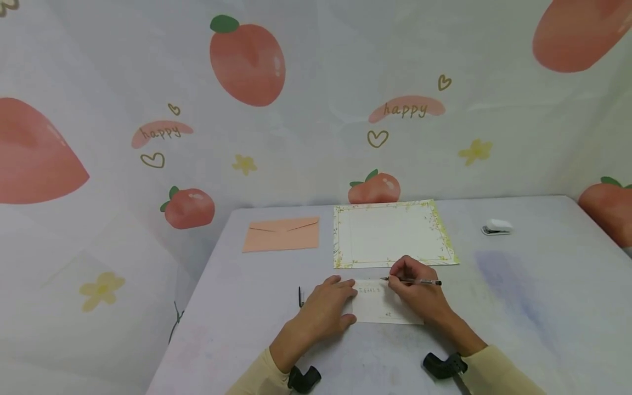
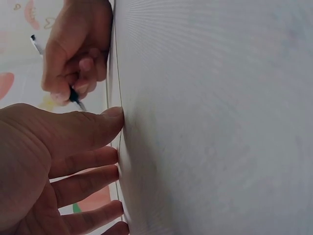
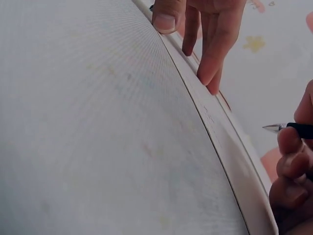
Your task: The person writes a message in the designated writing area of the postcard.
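A small white card (image 1: 377,310) with handwriting along its top and a small mark near its bottom edge lies in front of the person. My right hand (image 1: 419,291) pinches a pen (image 1: 421,282) between thumb and fingers, its tip over the card's upper edge. In the right wrist view the metal tip of the pen (image 3: 293,129) points toward the left hand. Spread over the card's left side, my left hand (image 1: 323,304) rests its fingertips and thumb on it. The left wrist view shows the left hand's thumb (image 2: 93,128) at the card's edge.
Behind the card lies a larger sheet (image 1: 390,233) with a yellow-green floral border. A peach envelope (image 1: 282,236) is at the back left, a white stapler (image 1: 497,226) at the back right. A thin dark pen cap (image 1: 299,297) sits just left of the left hand.
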{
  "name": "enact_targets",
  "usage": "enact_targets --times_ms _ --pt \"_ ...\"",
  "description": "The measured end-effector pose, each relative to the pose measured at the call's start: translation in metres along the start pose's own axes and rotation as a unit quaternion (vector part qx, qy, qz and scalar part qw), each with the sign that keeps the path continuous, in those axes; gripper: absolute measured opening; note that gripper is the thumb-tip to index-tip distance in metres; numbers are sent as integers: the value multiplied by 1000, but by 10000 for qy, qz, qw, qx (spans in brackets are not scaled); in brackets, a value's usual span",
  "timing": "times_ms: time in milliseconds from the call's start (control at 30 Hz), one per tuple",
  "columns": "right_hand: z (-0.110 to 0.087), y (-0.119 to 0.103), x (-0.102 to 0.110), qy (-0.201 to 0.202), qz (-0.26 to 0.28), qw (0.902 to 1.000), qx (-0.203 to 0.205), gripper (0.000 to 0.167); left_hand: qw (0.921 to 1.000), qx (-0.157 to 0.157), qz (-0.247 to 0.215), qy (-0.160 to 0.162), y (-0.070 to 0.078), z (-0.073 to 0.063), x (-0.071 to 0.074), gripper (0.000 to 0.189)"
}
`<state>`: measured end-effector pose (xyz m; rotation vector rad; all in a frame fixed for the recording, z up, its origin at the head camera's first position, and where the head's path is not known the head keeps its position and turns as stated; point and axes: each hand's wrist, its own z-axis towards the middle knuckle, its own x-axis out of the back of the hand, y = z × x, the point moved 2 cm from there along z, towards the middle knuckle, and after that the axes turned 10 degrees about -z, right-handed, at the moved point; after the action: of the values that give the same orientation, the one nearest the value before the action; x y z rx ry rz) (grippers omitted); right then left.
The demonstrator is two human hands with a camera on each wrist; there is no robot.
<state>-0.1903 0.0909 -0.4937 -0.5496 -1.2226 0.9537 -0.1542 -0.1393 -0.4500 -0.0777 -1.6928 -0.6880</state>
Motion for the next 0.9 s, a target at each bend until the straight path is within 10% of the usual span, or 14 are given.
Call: enact_targets --times_ms 267,900 --pt "-5 -15 -15 -688 865 9927 492 17 10000 -32 -39 40 -2 -1 -1 47" --pt "-7 -17 -30 -888 115 9913 965 31 9992 -309 -115 242 -10 0 -5 48"
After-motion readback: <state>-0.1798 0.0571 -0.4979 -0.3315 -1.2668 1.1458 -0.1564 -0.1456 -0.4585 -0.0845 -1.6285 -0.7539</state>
